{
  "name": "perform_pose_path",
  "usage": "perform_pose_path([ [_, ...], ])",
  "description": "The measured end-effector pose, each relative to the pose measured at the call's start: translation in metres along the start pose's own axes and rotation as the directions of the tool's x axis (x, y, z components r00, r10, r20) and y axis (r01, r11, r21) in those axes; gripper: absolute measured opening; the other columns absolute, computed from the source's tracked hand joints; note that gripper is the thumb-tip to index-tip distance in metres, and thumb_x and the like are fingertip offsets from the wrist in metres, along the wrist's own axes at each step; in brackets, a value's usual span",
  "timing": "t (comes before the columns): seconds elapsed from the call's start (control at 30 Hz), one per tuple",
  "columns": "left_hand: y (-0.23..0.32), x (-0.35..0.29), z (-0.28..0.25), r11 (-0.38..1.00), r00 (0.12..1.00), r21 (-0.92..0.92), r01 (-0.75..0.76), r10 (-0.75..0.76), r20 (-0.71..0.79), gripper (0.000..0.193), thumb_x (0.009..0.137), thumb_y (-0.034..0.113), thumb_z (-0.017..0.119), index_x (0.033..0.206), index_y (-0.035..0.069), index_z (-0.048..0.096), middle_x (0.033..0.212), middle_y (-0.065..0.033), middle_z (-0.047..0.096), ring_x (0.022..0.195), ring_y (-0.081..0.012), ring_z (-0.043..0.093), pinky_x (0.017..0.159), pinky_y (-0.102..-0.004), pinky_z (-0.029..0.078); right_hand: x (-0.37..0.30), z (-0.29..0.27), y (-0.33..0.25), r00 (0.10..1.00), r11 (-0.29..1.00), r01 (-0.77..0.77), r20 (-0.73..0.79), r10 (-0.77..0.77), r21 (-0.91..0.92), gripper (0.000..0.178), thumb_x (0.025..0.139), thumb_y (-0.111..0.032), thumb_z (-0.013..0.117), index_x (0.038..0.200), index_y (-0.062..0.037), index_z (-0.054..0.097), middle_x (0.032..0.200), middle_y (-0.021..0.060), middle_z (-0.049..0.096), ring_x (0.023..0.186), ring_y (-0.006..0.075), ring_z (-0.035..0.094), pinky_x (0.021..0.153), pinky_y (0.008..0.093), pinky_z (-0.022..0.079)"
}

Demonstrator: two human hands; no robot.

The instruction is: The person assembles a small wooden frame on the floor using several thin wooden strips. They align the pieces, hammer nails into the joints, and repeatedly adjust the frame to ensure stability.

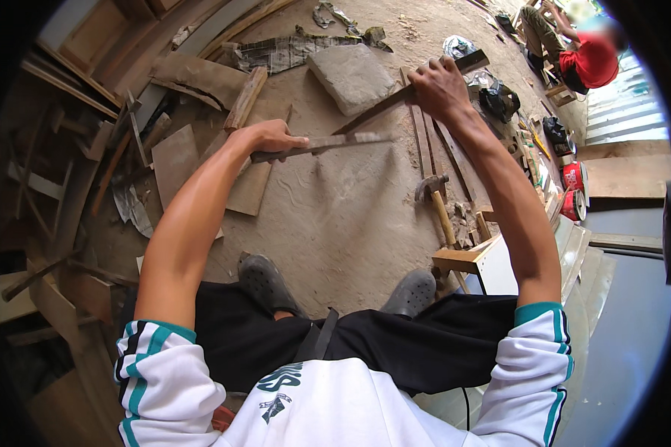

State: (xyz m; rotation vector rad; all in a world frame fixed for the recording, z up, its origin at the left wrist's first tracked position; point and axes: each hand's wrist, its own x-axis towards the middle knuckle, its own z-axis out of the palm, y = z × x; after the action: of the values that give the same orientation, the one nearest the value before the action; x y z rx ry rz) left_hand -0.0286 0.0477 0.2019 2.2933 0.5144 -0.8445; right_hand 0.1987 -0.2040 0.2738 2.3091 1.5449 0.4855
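My left hand (265, 138) is closed around a narrow grey-brown strip (350, 140), which looks like wood and points to the right. Its far end is blurred. Higher and to the right, my right hand (441, 88) grips a long dark flat strip (384, 108) from above. This one slants from upper right to lower left, its lower tip close to the strip in my left hand; whether the two touch, I cannot tell. Both are held above the dusty ground, in front of a rough stone block (352, 76). What the dark strip is made of is unclear.
A hammer (438, 205) rests at the right beside long wooden strips (423, 141). Scrap boards (179, 160) are piled on the left. Red cans (574, 177) stand farther right. Another person in a red shirt (590, 61) sits at the upper right.
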Motion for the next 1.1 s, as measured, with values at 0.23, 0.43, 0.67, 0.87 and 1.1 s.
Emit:
perform_pose_path([
  [0.23,0.024,0.024,0.018,0.961,0.991,-0.26,-0.093,0.063,-0.122,0.061,0.091,0.052,0.062,0.076,-0.006,0.07,0.067,-0.0122,0.068,0.051,-0.019,0.063,0.046,-0.0357,0.05,0.031,0.011,0.015,0.972,0.976,-0.207,-0.124,0.198,-0.061,0.032,0.089,-0.038,0.067,0.115,-0.0196,0.07,0.132,0.0088,0.057,0.134,0.0248,0.041,0.112,0.0577,0.015],
  [0.43,0.059,0.03,0.061,0.877,0.989,-0.471,-0.089,0.022,-0.147,0.058,0.097,0.051,0.055,0.082,-0.002,0.073,0.067,-0.0098,0.067,0.052,-0.0171,0.063,0.048,-0.034,0.048,0.012,0.044,-0.045,0.701,0.423,-0.59,0.175,0.691,0.688,0.058,0.089,-0.036,0.062,0.135,-0.0022,0.05,0.133,0.0267,0.053,0.124,0.042,0.052,0.102,0.0573,0.042],
  [0.67,0.096,0.047,0.125,0.919,0.952,-0.394,-0.013,-0.109,-0.285,0.065,0.097,0.051,0.045,0.089,-0.008,0.072,0.08,-0.025,0.07,0.084,-0.037,0.07,0.079,-0.044,0.052,-0.051,0.086,-0.151,0.618,-0.448,-0.65,0.77,0.157,0.613,0.078,0.091,-0.043,0.064,0.145,0.0031,0.031,0.112,0.0206,0.064,0.091,0.0275,0.068,0.07,0.0464,0.058],
  [0.87,0.116,0.042,0.124,0.914,0.973,-0.404,-0.035,-0.061,-0.223,0.062,0.096,0.046,0.045,0.101,-0.011,0.068,0.102,-0.0321,0.067,0.101,-0.0442,0.066,0.09,-0.0481,0.051,-0.061,0.125,-0.156,0.638,-0.512,-0.513,0.705,0.309,0.689,0.059,0.091,-0.025,0.056,0.139,0.0066,0.043,0.103,0.018,0.066,0.086,0.0225,0.066,0.072,0.0353,0.054],
  [1.1,0.104,0.051,0.107,0.766,0.998,-0.642,-0.036,-0.004,-0.06,0.05,0.093,0.035,0.048,0.094,-0.011,0.068,0.09,-0.0215,0.07,0.074,-0.0306,0.072,0.058,-0.0412,0.059,-0.066,0.119,-0.168,0.592,-0.695,-0.357,0.727,0.35,0.625,0.065,0.092,-0.023,0.056,0.144,0.0107,0.037,0.106,0.0186,0.065,0.085,0.0185,0.062,0.07,0.0338,0.053],
])
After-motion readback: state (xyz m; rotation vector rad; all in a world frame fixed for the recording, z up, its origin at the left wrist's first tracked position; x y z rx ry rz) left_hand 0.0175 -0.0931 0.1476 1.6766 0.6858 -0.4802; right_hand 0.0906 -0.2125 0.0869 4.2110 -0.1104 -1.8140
